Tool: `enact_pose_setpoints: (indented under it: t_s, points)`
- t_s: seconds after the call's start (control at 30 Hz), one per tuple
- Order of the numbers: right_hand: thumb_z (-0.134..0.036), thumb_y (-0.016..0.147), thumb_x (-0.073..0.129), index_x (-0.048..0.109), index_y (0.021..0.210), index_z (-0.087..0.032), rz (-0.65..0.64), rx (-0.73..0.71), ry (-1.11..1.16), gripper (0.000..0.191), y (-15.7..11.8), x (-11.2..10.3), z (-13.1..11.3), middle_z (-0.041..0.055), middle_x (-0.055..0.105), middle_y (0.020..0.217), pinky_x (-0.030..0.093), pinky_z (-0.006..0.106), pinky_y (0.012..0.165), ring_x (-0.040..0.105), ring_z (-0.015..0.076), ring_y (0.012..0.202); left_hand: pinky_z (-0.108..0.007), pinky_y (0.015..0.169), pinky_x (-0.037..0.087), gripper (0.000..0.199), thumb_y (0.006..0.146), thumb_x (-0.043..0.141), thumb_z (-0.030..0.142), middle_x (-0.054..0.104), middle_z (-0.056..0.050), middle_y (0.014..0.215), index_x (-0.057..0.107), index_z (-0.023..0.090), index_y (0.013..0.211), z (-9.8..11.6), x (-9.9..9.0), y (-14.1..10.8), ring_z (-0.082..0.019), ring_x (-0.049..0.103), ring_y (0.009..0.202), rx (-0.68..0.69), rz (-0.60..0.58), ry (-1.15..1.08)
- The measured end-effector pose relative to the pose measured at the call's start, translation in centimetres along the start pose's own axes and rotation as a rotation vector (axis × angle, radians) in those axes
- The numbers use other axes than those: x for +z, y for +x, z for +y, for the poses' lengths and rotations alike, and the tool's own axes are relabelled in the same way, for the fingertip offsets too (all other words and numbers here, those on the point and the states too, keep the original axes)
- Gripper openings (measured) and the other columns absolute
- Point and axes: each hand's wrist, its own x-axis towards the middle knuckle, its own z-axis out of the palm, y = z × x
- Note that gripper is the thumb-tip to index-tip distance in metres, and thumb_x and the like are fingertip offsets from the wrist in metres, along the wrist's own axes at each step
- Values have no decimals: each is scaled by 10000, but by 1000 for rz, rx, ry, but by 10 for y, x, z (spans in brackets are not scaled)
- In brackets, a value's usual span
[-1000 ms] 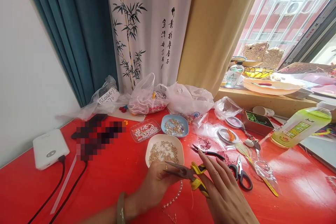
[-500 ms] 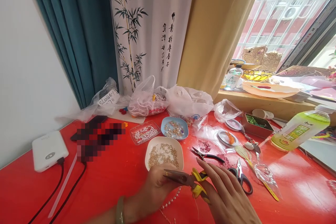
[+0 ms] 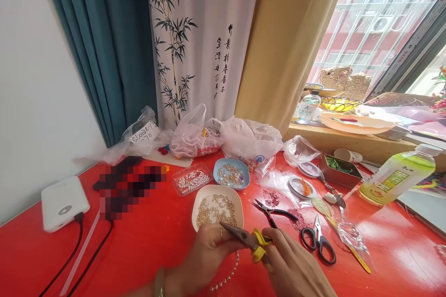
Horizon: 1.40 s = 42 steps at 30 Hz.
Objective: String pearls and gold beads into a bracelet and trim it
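My left hand (image 3: 204, 253), a gold ring on one finger, is closed in a pinch beside the plier jaws. From under its fingers a strand of small pearly beads (image 3: 232, 273) hangs in a curve to the table. Whatever lies right at the fingertips is too small to make out. In my right hand (image 3: 292, 260) are needle-nose pliers (image 3: 244, 237) with yellow handles, their jaws pointing left over my left fingers. Just behind the hands stands a cream dish (image 3: 241, 209) of tiny gold beads.
Beyond are a blue dish (image 3: 248, 174) and a clear box (image 3: 176, 187) of beads. Right of them lie black-handled pliers (image 3: 284, 214), scissors (image 3: 318, 241) and a drink bottle (image 3: 397, 174). A white power bank (image 3: 64, 202) with cables sits left; plastic bags (image 3: 251, 137) line the back.
My right hand has closed its fingers lower around the plier handles, where they were stretched out before. The plier jaws now tilt more steeply, and the view has shifted slightly.
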Motion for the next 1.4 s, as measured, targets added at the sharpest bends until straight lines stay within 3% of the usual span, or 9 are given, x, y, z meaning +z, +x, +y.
enact_pose_setpoints:
  t_s: [0.23, 0.4, 0.57, 0.83, 0.9, 1.1, 1.2, 1.3, 1.4]
  points:
    - [-7, 664, 324, 518, 787, -190, -69, 153, 235, 293, -1, 8, -6, 52, 552, 768, 442, 227, 524, 538, 152, 628, -258, 767, 461, 172, 757, 549, 249, 690, -31, 838, 696, 190, 823, -7, 0, 1, -164, 608, 799, -58, 35, 88]
    - [-99, 728, 375, 526, 902, -189, -113, 290, 493, 248, -8, 7, -11, 40, 596, 763, 465, 215, 560, 571, 146, 645, -233, 687, 443, 190, 754, 524, 234, 678, -16, 705, 693, 160, 708, -17, -2, 1, -151, 590, 713, -131, 30, 190]
    - [-141, 751, 363, 514, 774, -176, -180, 436, 700, 157, -8, 5, 0, 14, 588, 664, 453, 210, 529, 560, 136, 597, -230, 674, 427, 227, 761, 508, 262, 666, -17, 684, 685, 144, 684, -17, -2, 0, -148, 581, 698, -175, 45, 173]
    - [-216, 741, 410, 505, 723, -201, -99, 493, -265, 98, -18, 6, 80, 70, 581, 800, 436, 292, 546, 588, 221, 713, -285, 761, 445, 344, 784, 471, 398, 678, -59, 781, 652, 132, 907, -15, -3, 1, -151, 591, 749, -216, 33, -19]
    - [-232, 758, 412, 516, 723, -194, -119, 450, -348, 116, -23, 12, 94, 77, 581, 787, 437, 315, 604, 582, 222, 725, -288, 727, 458, 384, 783, 471, 414, 674, -68, 765, 622, 119, 977, -16, -4, 2, -146, 593, 714, -244, 17, -122]
    - [-346, 785, 437, 563, 719, -137, -57, 406, -438, 253, -14, -4, 81, 187, 595, 856, 432, 431, 630, 542, 332, 834, -288, 694, 457, 364, 752, 518, 417, 645, -65, 686, 626, 93, 879, -15, -6, 3, -144, 579, 677, -300, 49, -228]
    - [-340, 829, 371, 570, 764, -172, 2, 510, -68, 268, 6, -22, 46, 111, 618, 811, 458, 363, 554, 584, 255, 717, -272, 678, 446, 332, 758, 513, 397, 614, -47, 648, 630, 97, 837, -11, -6, 3, -132, 549, 651, -281, 51, -162]
    - [-326, 854, 330, 523, 1006, -178, -204, 524, 724, 287, 29, -30, 9, 11, 600, 607, 492, 272, 509, 591, 153, 540, -233, 614, 421, 293, 786, 479, 356, 565, -19, 625, 631, 113, 846, -5, -5, 1, -106, 499, 603, -220, 46, -22]
    - [-282, 846, 354, 495, 1078, -159, -267, 451, 1102, 298, 45, -27, -11, 55, 637, 851, 514, 262, 616, 626, 137, 690, -207, 584, 393, 274, 819, 430, 318, 539, -9, 639, 629, 134, 774, 1, -4, -1, -94, 468, 599, -132, 28, 154]
